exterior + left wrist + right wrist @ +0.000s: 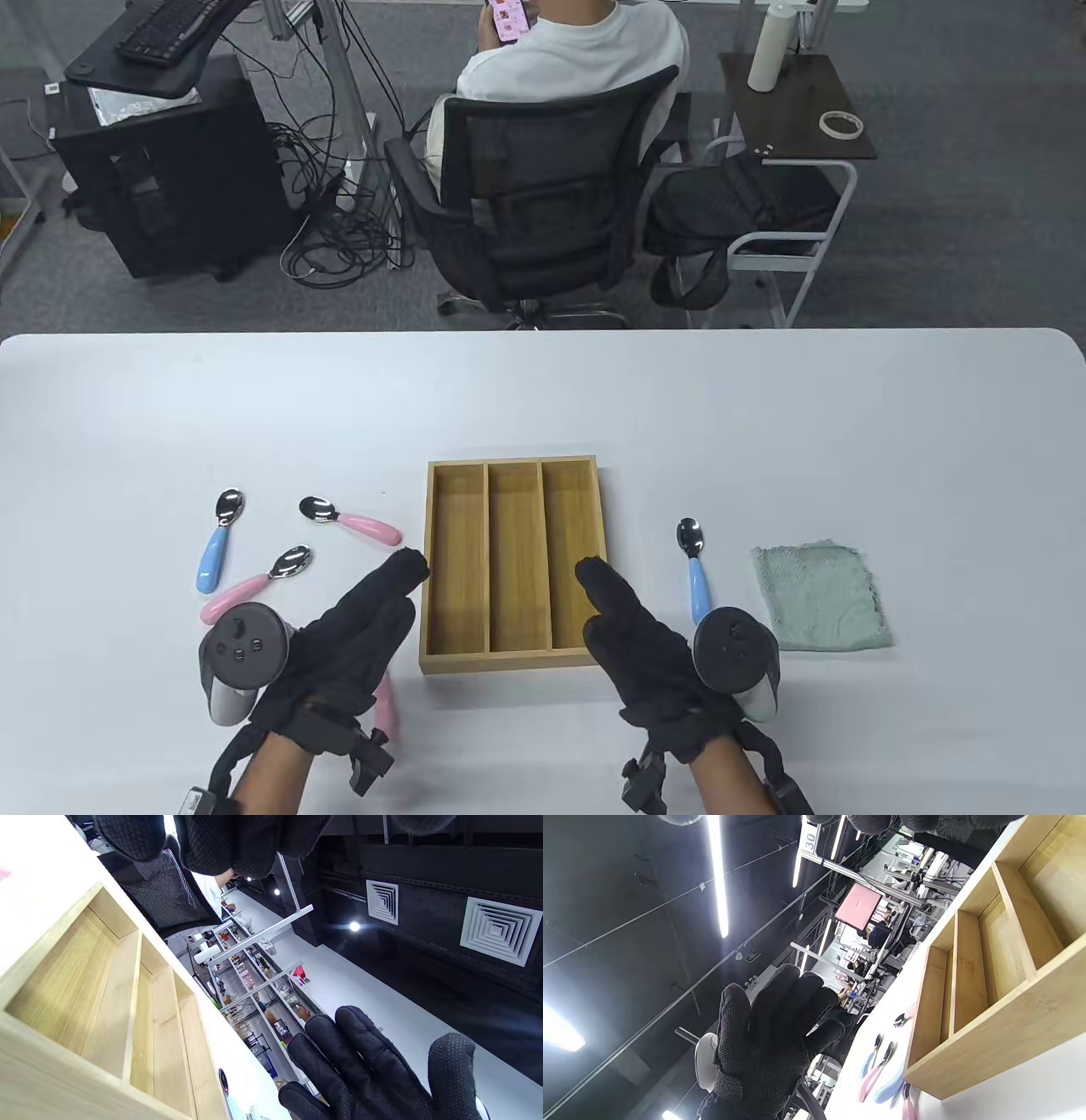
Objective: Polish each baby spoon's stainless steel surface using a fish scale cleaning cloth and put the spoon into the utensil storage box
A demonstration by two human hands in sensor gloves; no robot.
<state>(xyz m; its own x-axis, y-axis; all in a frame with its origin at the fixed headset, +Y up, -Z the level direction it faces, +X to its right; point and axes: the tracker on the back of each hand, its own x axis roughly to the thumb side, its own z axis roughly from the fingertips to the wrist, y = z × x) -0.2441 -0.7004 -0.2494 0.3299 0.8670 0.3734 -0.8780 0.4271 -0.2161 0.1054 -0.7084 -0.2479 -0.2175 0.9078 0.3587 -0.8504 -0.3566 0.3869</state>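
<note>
A three-compartment wooden storage box (514, 560) stands mid-table with nothing in it. My left hand (373, 611) is flat with straight fingers, its tips at the box's left wall. My right hand (632, 624) is also flat and holds nothing, its fingertips over the right compartment's near end. Left of the box lie a blue-handled spoon (216, 539) and two pink-handled spoons (352, 519) (254, 581). A further pink handle (388, 700) shows from under my left hand. Right of the box lie another blue-handled spoon (694, 564) and the folded green cloth (819, 598).
A person sits in a black office chair (543, 195) beyond the table's far edge, back turned. A side table with a bottle (772, 47) and a bag stands at the far right. The white table (764, 407) stretches wide behind the box.
</note>
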